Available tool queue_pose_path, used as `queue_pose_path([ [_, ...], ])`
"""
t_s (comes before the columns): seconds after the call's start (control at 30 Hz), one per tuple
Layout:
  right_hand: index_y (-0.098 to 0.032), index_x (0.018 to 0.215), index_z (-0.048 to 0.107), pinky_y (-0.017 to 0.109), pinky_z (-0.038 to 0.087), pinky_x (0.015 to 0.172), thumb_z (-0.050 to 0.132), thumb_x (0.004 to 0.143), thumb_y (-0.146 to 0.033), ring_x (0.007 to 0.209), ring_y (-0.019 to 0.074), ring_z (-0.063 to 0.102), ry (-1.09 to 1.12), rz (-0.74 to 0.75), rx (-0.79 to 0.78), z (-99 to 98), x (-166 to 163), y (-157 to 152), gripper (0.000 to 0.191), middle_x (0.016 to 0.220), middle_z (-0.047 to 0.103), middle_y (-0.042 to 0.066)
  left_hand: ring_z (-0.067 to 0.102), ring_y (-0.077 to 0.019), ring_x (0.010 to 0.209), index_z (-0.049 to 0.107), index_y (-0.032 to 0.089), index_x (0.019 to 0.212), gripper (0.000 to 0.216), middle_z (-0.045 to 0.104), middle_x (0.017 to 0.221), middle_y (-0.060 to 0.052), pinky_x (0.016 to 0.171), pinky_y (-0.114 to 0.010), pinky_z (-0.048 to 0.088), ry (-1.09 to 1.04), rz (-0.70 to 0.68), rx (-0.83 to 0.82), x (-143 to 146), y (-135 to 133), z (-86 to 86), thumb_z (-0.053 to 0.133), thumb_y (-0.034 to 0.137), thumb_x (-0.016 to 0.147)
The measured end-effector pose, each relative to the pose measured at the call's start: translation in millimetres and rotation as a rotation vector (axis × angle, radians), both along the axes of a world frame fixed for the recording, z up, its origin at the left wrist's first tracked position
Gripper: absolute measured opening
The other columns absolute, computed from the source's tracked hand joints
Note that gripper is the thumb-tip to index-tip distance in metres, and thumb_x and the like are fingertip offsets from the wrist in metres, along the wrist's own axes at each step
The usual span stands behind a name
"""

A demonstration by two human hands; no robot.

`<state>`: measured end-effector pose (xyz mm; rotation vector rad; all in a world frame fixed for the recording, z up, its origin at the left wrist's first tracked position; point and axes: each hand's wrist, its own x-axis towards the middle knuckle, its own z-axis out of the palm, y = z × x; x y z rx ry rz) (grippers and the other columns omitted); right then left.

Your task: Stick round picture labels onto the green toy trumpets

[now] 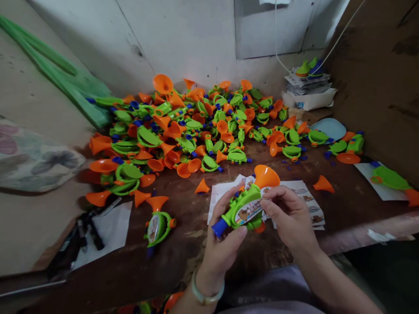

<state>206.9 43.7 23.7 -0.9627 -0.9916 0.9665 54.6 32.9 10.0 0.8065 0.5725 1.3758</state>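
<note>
A green toy trumpet with an orange bell and a blue mouthpiece is gripped in my left hand, tilted with its bell to the upper right. On its flat side lies an oval picture sticker. At the sticker's right end my right hand pinches with thumb and forefinger, close against the trumpet. Sheets of picture stickers lie on the table beneath both hands. To the left, another toy trumpet bears a sticker on its side.
A large heap of toy trumpets covers the back of the brown table. Loose orange bells lie nearby. Pens rest on paper at left. A paper stack and a pale blue disc are at the back right.
</note>
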Motion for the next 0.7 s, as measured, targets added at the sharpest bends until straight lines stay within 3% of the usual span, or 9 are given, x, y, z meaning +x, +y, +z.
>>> queue_pose_path([
  [0.3, -0.029, 0.086, 0.078, 0.012, 0.054, 0.058, 0.085, 0.086, -0.020, 0.065, 0.0078, 0.063, -0.039, 0.017, 0.008, -0.5, 1.3, -0.7, 0.011, 0.078, 0.072, -0.006, 0.061, -0.0346, 0.143, 0.077, 0.037, 0.131, 0.050, 0.069, 0.150, -0.005, 0.117, -0.045, 0.054, 0.030, 0.031, 0.020, 5.1, 2.8, 4.2, 0.089, 0.030, 0.083],
  [0.7, -0.027, 0.083, 0.078, 0.010, 0.056, 0.062, 0.084, 0.080, -0.012, 0.066, 0.0064, 0.066, -0.024, 0.026, 0.022, 5.5, -0.1, 1.8, 0.016, 0.076, 0.073, -0.006, 0.063, -0.0322, 0.141, 0.077, 0.037, 0.129, 0.047, 0.070, 0.149, -0.005, 0.116, -0.042, 0.055, 0.026, 0.049, 0.019, 6.1, 4.2, 3.3, 0.088, 0.028, 0.084],
])
